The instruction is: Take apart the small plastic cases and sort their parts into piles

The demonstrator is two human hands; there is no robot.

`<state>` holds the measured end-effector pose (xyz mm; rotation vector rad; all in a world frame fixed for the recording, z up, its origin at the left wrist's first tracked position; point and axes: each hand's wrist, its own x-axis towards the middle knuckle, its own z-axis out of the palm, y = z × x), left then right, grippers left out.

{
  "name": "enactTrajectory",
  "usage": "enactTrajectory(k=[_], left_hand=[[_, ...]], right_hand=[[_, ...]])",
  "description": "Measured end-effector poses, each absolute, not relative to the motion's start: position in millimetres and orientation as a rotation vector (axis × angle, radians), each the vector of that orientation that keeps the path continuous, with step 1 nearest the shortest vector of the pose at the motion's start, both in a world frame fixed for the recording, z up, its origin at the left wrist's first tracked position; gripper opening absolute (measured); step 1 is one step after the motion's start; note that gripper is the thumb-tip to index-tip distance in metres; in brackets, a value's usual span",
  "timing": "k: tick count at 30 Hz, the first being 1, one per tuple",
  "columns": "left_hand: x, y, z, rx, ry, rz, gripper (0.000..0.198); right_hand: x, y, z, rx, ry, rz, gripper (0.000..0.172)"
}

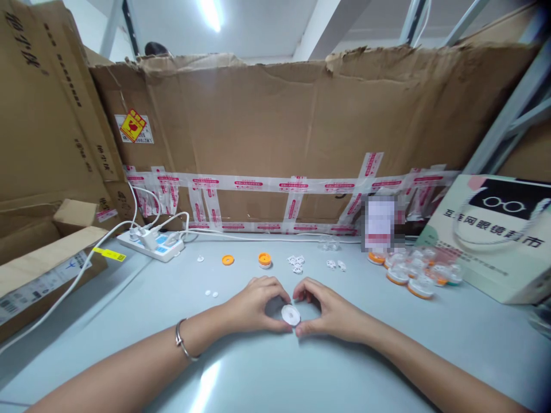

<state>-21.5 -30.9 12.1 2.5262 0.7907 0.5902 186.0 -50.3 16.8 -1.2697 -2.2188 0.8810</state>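
A small white round plastic disc (pixel 291 315) is held up just above the table between my two hands. My left hand (pixel 259 304) curls round its left side, with the thumb at the lower edge and the fingertips near the upper edge. From the other side my right hand (pixel 329 310) closes on it, thumb low and index finger bent above. Beyond the hands lie an orange ring (pixel 228 260), an orange-and-white round case (pixel 264 260) and several small white cut-out parts (pixel 296 264). Two tiny white discs (pixel 211 294) rest left of my left hand.
At the right stand several clear-topped orange round cases (pixel 419 269) beside a paper bag (pixel 503 241). A power strip (pixel 150 244) with white cables is at the back left, near an open carton (pixel 47 269). A large cardboard box (pixel 267 126) walls off the back.
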Motion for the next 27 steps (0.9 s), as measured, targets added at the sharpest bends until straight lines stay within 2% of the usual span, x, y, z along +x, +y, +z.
enactTrajectory(k=[3,8,16,19,23,27], left_hand=[[-23.9,-29.1,18.7,2.520,0.741,0.588,0.041],[-25.3,-24.4,23.8,2.514,0.678,0.591,0.014],[-12.3,-21.1,21.9,2.573,0.809,0.472,0.007],[-9.1,-20.8,24.4,2.759,0.816,0.383,0.008],[-12.1,-21.5,28.8,3.144,0.600,0.244,0.011],[-17.6,-22.8,30.1,3.315,0.430,0.278,0.014]], right_hand=[[180.3,-48.0,12.3,-1.276,-2.212,0.861,0.047],[180.5,-44.5,9.5,-1.231,-2.207,0.878,0.031],[179.3,-46.1,10.9,-1.214,-2.217,0.879,0.024],[177.9,-46.7,12.1,-1.189,-2.212,0.879,0.020],[176.7,-47.0,13.0,-1.183,-2.191,0.879,0.019],[176.6,-46.7,12.0,-1.184,-2.176,0.879,0.019]])
